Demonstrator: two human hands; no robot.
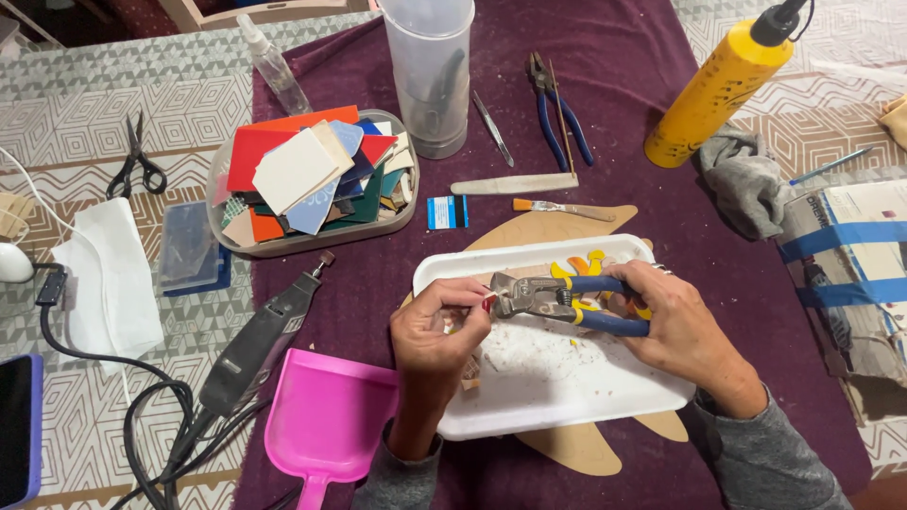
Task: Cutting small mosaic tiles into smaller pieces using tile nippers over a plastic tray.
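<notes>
Closest to the camera are two grey sleeves, then the left hand [436,332] and right hand [682,331] working over a white rectangular foam tray [557,397]. The right hand's fingers are wrapped tight round the blue-and-yellow handles of a pair of tile nippers [557,300], whose metal head points to 9 o'clock. The left-hand fingers [463,307] pinch a small red-edged tile chip [489,301] right at the nipper head; holding it over the tray probably lets crumbs drop inside, and there's grit in it already.

A few cut orange and yellow tile bits [578,264] sit at the tray's 12 o'clock edge. Under the tray is one flat brown wooden cutout [557,227], lying on a purple cloth [605,85] on the table.

Count-wise:
- one pink plastic dustpan [326,425] at 7 o'clock
- one grey corded rotary tool [260,345] at 9
- one grey tray of mixed coloured tile pieces [312,179] at 10, too many to count
- one spare pair of blue-handled pliers [557,104] at 12
- one yellow squeeze bottle with black nozzle [723,85] at 1
- one pair of black scissors [137,161] far left
</notes>
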